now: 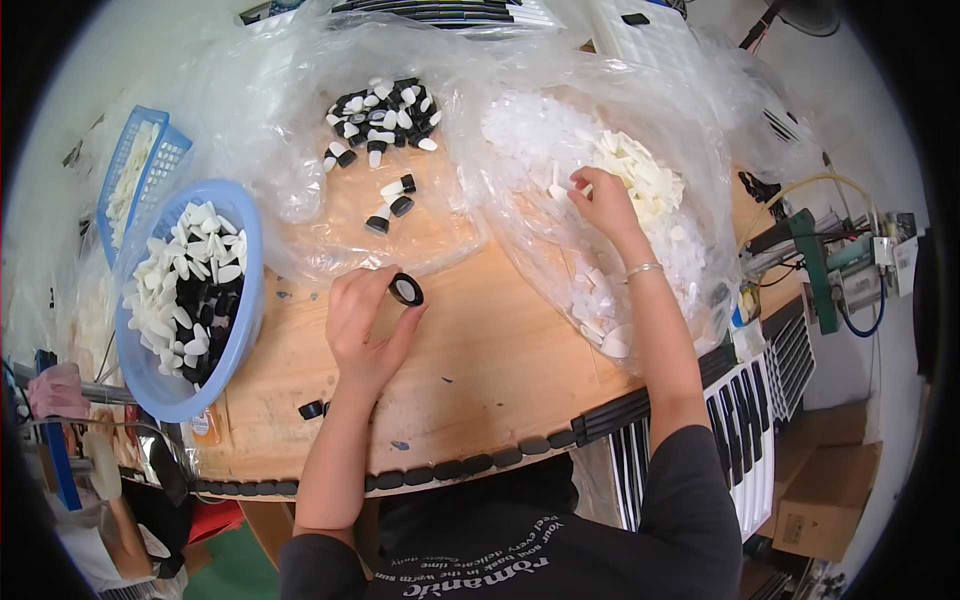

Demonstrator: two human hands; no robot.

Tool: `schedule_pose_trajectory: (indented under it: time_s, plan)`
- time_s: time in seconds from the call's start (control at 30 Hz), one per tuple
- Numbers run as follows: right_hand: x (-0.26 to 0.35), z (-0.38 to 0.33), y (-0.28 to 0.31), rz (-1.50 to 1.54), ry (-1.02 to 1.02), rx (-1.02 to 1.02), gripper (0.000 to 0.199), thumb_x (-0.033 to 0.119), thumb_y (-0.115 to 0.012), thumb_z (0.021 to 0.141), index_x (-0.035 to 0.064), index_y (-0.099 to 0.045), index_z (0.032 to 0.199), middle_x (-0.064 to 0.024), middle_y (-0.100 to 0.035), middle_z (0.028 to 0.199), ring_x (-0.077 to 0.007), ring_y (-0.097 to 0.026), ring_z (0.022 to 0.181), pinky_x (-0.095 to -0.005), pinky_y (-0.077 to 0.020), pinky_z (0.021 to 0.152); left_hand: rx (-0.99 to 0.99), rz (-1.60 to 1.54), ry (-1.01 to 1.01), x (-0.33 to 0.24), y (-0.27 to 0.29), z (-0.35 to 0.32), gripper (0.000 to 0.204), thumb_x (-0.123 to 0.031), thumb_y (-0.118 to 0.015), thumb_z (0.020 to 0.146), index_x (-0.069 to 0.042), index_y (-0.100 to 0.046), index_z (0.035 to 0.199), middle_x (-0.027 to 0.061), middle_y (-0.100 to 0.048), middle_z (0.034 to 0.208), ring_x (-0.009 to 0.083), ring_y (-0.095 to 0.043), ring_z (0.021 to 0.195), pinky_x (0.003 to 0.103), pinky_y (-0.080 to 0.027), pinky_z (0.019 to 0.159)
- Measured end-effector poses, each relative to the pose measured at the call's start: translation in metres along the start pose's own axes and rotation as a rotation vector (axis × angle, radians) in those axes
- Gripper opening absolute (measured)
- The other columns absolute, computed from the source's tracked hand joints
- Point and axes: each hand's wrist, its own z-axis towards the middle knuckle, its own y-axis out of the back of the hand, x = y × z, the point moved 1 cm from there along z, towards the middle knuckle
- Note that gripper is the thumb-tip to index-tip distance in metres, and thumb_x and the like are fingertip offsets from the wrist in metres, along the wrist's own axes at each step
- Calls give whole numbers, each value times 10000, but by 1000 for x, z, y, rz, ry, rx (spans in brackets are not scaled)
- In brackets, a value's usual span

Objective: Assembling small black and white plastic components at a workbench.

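Nearest the person, a row of black rounded blocks [478, 464] lines the front edge of the wooden table [490, 370]. A small black cap [311, 410] lies on the wood beside the left forearm, apart from everything else.

Above it, the left hand [362, 325] pinches a black ring-shaped cap [407, 289] between thumb and forefinger, its round face with a pale centre turned up toward the camera. To its left stands a blue oval basket [256, 285], holding white wedge-shaped pieces with black parts among them.

Farther off, the right hand [604, 203] is over an open clear plastic bag [520, 215], its thumb and forefinger drawn close together beside a small white piece [558, 192]; I cannot tell whether they grip it. A heap of cream-coloured pieces [640, 170] lies beside this hand, with translucent flakes [535, 125] beyond.

At the far middle, a pile of black caps with white pieces [385, 115] rests on clear plastic, a few more lying loose in front of it.

The step in hand appears to be picking a small piece from the bag while the cap is held ready. From here, the next move seems to call for a clean fingertip grip on a single piece and a steady left pinch that leaves the cap's face uncovered.
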Motion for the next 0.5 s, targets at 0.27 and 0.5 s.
schedule_pose_trajectory:
  time_s: [0.27,0.5]
  plan:
    - [7,-65,37,171,-174,428,130,65,-665,734,-29,-652,823,-138,-654,738,-215,-625,663,-312,-491,632,-4,21,11,0,4,3,466,4,-799,593,16,-641,1031,122,-647,954,299,-578,890,368,-469,802]
    - [18,-92,15,-143,-15,277,154,79,-655,720,27,-697,859,-145,-663,819,-302,-643,745,-379,-518,671,-5,2,7,-3,1,-1,468,25,-778,601,-1,-644,1049,98,-660,983,263,-573,919,352,-450,831]
